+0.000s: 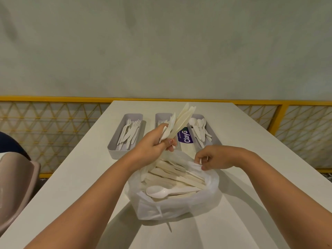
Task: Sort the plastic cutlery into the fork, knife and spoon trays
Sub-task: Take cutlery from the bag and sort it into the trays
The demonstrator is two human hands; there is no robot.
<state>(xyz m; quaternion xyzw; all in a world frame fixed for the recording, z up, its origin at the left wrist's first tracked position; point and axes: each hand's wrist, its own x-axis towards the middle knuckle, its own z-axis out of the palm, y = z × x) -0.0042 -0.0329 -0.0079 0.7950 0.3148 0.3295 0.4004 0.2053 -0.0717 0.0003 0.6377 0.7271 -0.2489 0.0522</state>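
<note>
My left hand [154, 142] grips a bundle of cream plastic knives [181, 119], raised above the table in front of the middle tray [159, 118]. My right hand [213, 158] pinches the rim of a white plastic bag [177, 203] that holds several knives and a white spoon [159, 191]. Three grey trays stand side by side beyond the bag. Forks lie in the left tray [115, 141]. Spoons lie in the right tray [214, 139]. The middle tray is mostly hidden behind my left hand and the knives.
The white table [251, 150] runs to a yellow-framed railing [280, 112] at the far end. A purple label [186, 136] lies between the middle and right trays. A beige chair [16, 182] stands at the left edge.
</note>
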